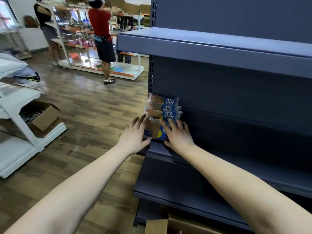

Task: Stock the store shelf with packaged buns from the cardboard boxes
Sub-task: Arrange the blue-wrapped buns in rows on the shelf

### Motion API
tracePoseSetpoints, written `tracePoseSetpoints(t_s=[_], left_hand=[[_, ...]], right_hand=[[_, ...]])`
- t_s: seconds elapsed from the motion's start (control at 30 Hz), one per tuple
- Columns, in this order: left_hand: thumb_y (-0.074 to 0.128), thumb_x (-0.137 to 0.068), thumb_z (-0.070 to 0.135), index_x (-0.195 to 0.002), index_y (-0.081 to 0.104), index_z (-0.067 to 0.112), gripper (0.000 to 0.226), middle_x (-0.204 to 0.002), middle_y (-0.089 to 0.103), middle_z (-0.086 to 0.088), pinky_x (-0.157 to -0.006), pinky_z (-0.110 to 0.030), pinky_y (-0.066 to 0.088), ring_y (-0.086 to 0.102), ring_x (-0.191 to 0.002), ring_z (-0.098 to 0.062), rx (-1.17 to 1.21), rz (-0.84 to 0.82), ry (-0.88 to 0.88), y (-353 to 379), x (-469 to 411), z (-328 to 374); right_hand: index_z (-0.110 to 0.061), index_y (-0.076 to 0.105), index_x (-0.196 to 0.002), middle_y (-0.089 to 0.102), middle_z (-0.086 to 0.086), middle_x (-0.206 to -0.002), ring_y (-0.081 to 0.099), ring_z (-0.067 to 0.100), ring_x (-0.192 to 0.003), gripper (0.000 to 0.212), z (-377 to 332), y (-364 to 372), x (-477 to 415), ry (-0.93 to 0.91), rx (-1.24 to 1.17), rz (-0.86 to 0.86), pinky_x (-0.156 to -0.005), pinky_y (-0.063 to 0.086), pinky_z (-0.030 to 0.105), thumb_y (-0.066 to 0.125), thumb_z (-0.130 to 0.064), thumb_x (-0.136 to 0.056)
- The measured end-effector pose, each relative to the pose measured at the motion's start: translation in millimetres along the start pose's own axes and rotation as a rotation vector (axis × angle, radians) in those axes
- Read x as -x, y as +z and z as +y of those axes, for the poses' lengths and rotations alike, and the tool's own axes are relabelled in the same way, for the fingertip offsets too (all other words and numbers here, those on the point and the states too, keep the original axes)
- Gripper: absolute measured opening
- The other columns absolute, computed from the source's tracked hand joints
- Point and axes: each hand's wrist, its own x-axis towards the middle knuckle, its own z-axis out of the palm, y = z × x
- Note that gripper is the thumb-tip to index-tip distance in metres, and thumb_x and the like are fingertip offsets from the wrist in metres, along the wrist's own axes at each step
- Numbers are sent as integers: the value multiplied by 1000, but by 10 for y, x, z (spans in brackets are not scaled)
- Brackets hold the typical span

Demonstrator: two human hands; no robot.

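Packaged buns [163, 108] sit stacked at the left end of the shelf [236, 141], long axes along it, directly between my left grip [135, 135] and right grip [179, 135]; both are flat-fingered, touching the bottom pack, clasping nothing

A white round label printed in blue is carried on each of the packaged buns [163, 107] stacked on the shelf [236, 141]. On the top and third packs 蓝莓味面包 can be read; on the second, only 蓝莓味. The small red logos at the left ends cannot be read. The lowest label is mostly covered by the right hand [179, 135].
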Motion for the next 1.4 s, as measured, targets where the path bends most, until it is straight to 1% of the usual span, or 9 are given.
tracePoseSetpoints(t_s=[0.13,0.23,0.43,0.53,0.77,0.9,1.1,1.27,1.4], left_hand=[[51,-91,46,-153,4,21,82,-160,5,0,-113,-42,26,7,-147,-26,-56,-95,-83,124,-7,-103],[48,-94,42,-153,6,27,74,-160,8,3,-113,-42,25,8,-147,-25,-65,-81,-106,175,-39,-193],[52,-93,34,-146,34,25,57,-156,24,-9,-102,-47,37,24,-142,-36,-94,8,-135,249,-61,-268],[51,-94,34,-145,36,27,53,-155,24,-14,-97,-49,39,24,-140,-40,-93,4,-199,276,-93,-244],[40,-98,36,-147,25,35,51,-157,16,-11,-103,-47,33,18,-141,-37,-88,-39,-297,282,-150,-185],[47,-93,40,-150,15,27,67,-158,11,-12,-107,-48,29,19,-140,-40,-99,-119,-294,194,-142,-99],[55,-87,30,-134,45,8,53,-138,46,-17,-90,-46,42,47,-118,-41,-110,40,-72,52,-57,200],[56,-86,22,-131,48,10,47,-127,51,-14,-86,-44,45,50,-111,-37,28,19,144,95,39,621],[59,-83,14,-124,54,10,42,-127,53,-11,-94,-42,45,52,-110,-33,154,-18,308,250,193,962]], right_hand=[[-23,-12,-151,-7,10,-159,-4,36,-145,88,-2,52,-59,23,-31,-53,-113,3,57,42,-60,-91],[-22,-12,-150,-12,11,-159,-9,37,-145,91,38,105,-68,17,-39,-34,-113,1,58,40,-65,-88],[-19,-6,-151,-6,15,-159,-8,41,-144,86,53,179,-118,-1,-104,-25,-116,7,50,49,-50,-93],[-17,-5,-151,-7,16,-158,-10,41,-143,82,29,192,-141,7,-119,-33,-117,4,48,47,-46,-95],[-19,-8,-151,-12,13,-158,-16,39,-143,82,29,174,-202,17,-134,-75,-116,0,51,42,-51,-95],[-23,-7,-152,-17,6,-158,-17,33,-144,87,79,135,-116,19,-153,-33,-114,-5,58,39,-64,-90],[-25,6,-152,-6,4,-160,-8,28,-146,71,199,75,230,11,-190,40,-114,-5,55,39,-51,-96],[-18,21,-151,9,7,-159,4,30,-146,64,397,106,664,81,-264,82,-115,2,52,45,-42,-96],[-10,38,-144,30,15,-152,25,37,-141,60,595,180,1115,119,-264,100,-113,17,55,46,-40,-93]])
